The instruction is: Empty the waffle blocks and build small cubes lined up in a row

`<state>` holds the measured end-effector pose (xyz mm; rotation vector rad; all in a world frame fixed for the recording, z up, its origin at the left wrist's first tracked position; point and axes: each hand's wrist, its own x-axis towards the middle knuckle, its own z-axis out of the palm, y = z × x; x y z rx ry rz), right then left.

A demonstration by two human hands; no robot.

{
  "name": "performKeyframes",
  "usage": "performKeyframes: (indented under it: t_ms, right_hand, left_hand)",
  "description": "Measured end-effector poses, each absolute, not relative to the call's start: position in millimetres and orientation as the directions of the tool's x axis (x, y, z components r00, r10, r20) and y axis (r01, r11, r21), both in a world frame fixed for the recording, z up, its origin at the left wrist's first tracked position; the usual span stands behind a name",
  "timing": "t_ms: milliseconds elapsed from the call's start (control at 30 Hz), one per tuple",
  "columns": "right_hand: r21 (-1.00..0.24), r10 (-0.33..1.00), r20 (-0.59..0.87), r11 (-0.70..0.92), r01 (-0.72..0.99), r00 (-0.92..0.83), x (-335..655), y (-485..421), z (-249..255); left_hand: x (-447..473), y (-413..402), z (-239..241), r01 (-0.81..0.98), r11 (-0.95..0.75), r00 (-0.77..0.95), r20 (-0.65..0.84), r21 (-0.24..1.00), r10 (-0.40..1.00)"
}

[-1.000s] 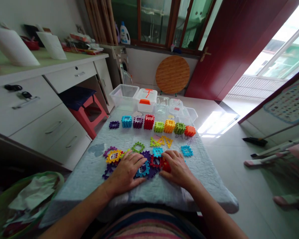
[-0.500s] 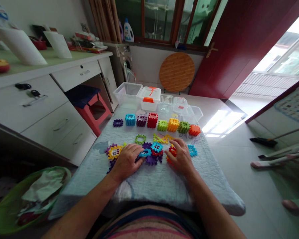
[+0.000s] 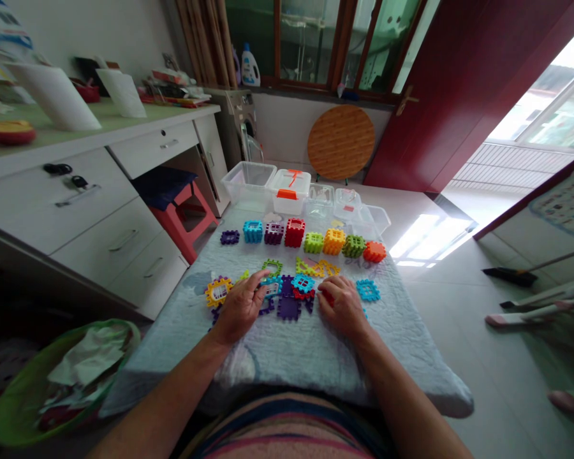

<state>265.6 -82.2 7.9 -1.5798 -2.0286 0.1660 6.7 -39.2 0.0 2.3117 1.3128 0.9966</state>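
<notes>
My left hand [image 3: 242, 305] pinches a light-blue notched building tile [image 3: 272, 288] with a window grid, its thumb and fingers at the tile's left edge. My right hand [image 3: 345, 306] is curled over a red building tile [image 3: 327, 296], which shows partly between the fingers. Between the hands lie a flat purple tile [image 3: 289, 308], another light-blue window tile [image 3: 303, 284] and red pieces [image 3: 304, 295] under it. A yellow window tile [image 3: 219, 291] rests left of my left hand, and a light-blue frame tile [image 3: 368, 290] right of my right hand.
Behind, stacks of tiles stand in a row by colour, among them a red stack [image 3: 295, 233] and an orange one [image 3: 374, 252]. Clear plastic boxes [image 3: 249, 185] line the table's far edge. A green basket [image 3: 9, 414] with cloths stands at the left.
My left hand has lifted and tilted the light-blue tile more upright, uncovering purple tiles. My right hand has closed further over the red tile. The view has shifted slightly.
</notes>
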Motion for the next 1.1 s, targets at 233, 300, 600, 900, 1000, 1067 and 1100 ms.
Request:
performKeyframes:
  t_ms: [233, 300, 600, 900, 1000, 1067, 1100]
  right_hand:
    - [-0.409, 0.931, 0.332, 0.288, 0.866, -0.152, 264.2, -81.6, 9.1]
    - [-0.407, 0.931, 0.332, 0.286, 0.868, -0.151, 263.7, -81.9, 9.3]
    - [-0.319, 0.933, 0.251, 0.332, 0.888, -0.258, 254.3, -77.3, 29.7]
    - [-0.288, 0.957, 0.115, 0.29, 0.913, -0.267, 236.1, -54.8, 26.2]
    - [-0.306, 0.954, 0.145, 0.294, 0.905, -0.261, 236.6, -57.5, 20.4]
    - [-0.344, 0.951, 0.183, 0.301, 0.889, -0.251, 238.2, -59.9, 18.0]
    - [-0.38, 0.948, 0.218, 0.3, 0.875, -0.23, 239.2, -60.7, 16.9]
  left_hand:
    - [9.2, -39.4, 5.1, 0.642, -0.544, 0.356, 0.417, 0.541, 0.836]
    - [8.6, -39.3, 4.6, 0.649, -0.556, 0.357, 0.437, 0.519, 0.825]
    - [10.8, -38.4, 2.2, 0.703, -0.612, 0.397, 0.513, 0.363, 0.761]
    - [11.9, -39.9, 3.4, 0.727, -0.616, 0.431, 0.497, 0.304, 0.753]
    - [12.3, -39.3, 0.1, 0.715, -0.629, 0.454, 0.48, 0.307, 0.751]
    - [13.0, -38.9, -2.2, 0.716, -0.627, 0.462, 0.465, 0.307, 0.755]
    - [13.3, -38.8, -3.2, 0.72, -0.623, 0.463, 0.456, 0.306, 0.76]
